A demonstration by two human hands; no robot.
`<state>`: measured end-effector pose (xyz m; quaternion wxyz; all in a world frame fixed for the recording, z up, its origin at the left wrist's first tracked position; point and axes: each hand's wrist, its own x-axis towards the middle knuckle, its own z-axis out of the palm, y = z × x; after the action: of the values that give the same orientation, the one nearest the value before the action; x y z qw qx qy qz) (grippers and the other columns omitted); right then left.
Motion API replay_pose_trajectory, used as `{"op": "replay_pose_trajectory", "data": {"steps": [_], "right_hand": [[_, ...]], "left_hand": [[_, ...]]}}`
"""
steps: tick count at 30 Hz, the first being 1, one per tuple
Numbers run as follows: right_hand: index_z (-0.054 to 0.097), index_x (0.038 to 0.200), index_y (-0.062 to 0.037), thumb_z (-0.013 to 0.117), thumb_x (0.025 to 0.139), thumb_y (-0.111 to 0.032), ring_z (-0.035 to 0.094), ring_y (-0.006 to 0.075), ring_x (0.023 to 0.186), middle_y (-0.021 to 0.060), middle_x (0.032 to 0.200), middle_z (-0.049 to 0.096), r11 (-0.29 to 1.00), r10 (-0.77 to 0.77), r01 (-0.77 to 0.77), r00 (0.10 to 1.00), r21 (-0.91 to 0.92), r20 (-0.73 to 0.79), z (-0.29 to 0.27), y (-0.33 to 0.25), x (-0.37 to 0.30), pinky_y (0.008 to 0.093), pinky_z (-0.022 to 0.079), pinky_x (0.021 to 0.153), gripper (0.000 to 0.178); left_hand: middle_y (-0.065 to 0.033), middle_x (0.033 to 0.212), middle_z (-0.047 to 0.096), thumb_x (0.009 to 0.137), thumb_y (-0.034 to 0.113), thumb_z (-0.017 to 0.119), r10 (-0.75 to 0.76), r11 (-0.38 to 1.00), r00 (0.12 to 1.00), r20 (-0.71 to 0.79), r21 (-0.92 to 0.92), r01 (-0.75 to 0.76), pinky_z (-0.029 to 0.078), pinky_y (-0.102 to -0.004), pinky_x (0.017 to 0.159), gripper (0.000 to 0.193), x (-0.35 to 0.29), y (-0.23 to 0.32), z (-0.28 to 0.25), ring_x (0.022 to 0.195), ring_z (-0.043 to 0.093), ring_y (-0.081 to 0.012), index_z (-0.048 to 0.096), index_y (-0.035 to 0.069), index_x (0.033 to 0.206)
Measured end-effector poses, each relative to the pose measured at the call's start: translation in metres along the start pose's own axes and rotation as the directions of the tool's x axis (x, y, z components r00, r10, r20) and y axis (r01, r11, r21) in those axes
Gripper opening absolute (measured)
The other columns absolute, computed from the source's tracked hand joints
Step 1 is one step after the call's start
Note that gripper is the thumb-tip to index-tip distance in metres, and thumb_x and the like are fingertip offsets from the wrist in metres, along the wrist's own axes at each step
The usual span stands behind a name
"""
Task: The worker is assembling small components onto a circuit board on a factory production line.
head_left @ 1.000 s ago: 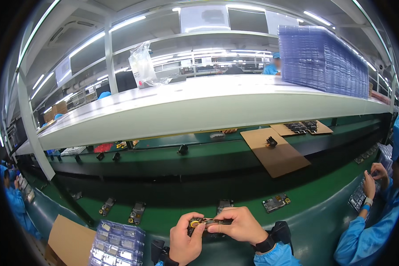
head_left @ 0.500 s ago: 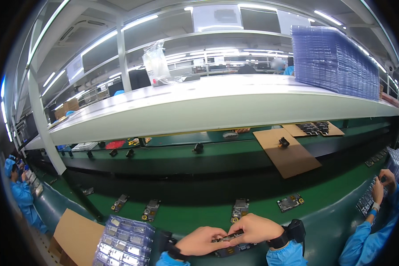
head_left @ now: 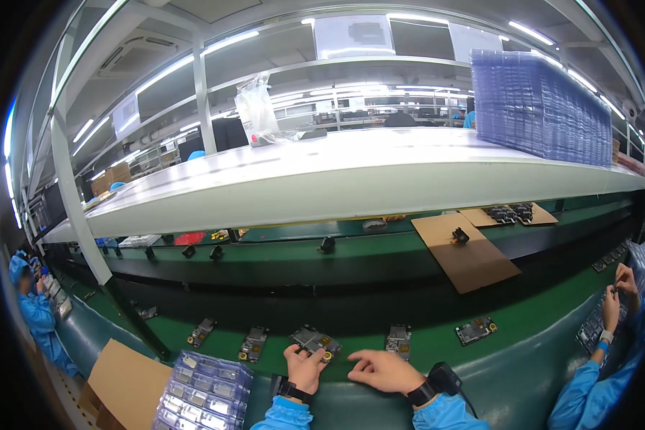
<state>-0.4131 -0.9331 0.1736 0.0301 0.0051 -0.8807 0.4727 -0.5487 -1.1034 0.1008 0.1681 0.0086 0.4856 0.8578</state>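
Note:
Between the fingers of my left hand (head_left: 304, 370) is a circuit board (head_left: 310, 338), dark, with a round yellow part at its near corner. My right hand (head_left: 388, 370) is just to the right, empty, its fingers loosely bent and apart from the thumb. Past its knuckles lies a similar board (head_left: 398, 341), partly covered by the hand. Another board (head_left: 254, 345) rests on the green surface left of my left hand. Each of my wrists wears a black band.
A clear tray stack (head_left: 206, 390) with small parts stands at the left, beside cardboard (head_left: 125, 380). More boards lie at left (head_left: 202, 332) and right (head_left: 476, 330). A white shelf (head_left: 351, 175) spans ahead, bearing stacked clear trays (head_left: 537, 107). A co-worker's hands (head_left: 616, 294) work at the right.
My hands have parted. The left one has moved up and left, carrying the circuit board forward over the green surface; the right one has let go of it. The view has shifted slightly.

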Motion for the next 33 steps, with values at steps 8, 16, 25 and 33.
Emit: {"op": "replay_pose_trajectory", "data": {"steps": [8,16,25,33], "right_hand": [[0.072,0.110,-0.0036,0.073,0.087,-0.026,0.069,0.0164,0.075,0.0077,0.085,0.073,0.998,-0.022,0.027,0.995,0.056,-0.096,0.044,0.036,0.011,0.0287,0.054,0.071,0.032],[0.073,0.110,-0.0026,0.073,0.089,-0.020,0.067,0.0093,0.077,0.0053,0.085,0.074,0.965,0.006,0.016,0.997,0.263,-0.083,0.042,0.048,0.017,0.0249,0.054,0.073,0.026],[0.075,0.106,-0.0046,0.076,0.087,-0.020,0.070,0.0095,0.082,0.0046,0.087,0.076,0.973,0.032,0.002,0.989,0.229,-0.142,0.034,0.059,0.010,0.0240,0.055,0.077,0.025],[0.072,0.111,-0.0039,0.071,0.091,-0.025,0.071,0.0163,0.088,0.0086,0.094,0.075,0.983,-0.051,0.062,0.996,0.173,-0.067,0.040,0.047,0.016,0.0294,0.055,0.081,0.029]], "left_hand": [[-0.0238,0.148,0.035,0.094,-0.007,0.057,-0.127,0.985,0.973,0.193,-0.091,0.147,0.052,-0.0446,0.098,0.102,-0.020,-0.001,0.021,0.119,0.056,-0.0294,-0.018,0.026,0.154],[-0.0211,0.112,0.070,0.093,0.015,0.066,-0.170,0.702,0.967,0.189,0.712,-0.016,0.058,-0.0330,0.083,0.042,-0.018,0.022,0.007,0.093,0.072,-0.0256,0.054,-0.001,0.130],[-0.0202,0.085,0.072,0.082,0.019,0.069,0.692,-0.036,0.697,0.187,0.974,-0.225,0.053,-0.0480,0.078,0.027,-0.049,0.143,-0.021,0.083,0.069,-0.0400,0.070,0.001,0.102],[-0.0251,0.138,0.047,0.083,0.021,0.065,0.702,0.017,0.573,-0.423,0.814,0.580,0.036,-0.0627,0.106,0.051,-0.029,0.160,-0.125,0.135,0.037,-0.0465,0.052,0.001,0.128]]}}
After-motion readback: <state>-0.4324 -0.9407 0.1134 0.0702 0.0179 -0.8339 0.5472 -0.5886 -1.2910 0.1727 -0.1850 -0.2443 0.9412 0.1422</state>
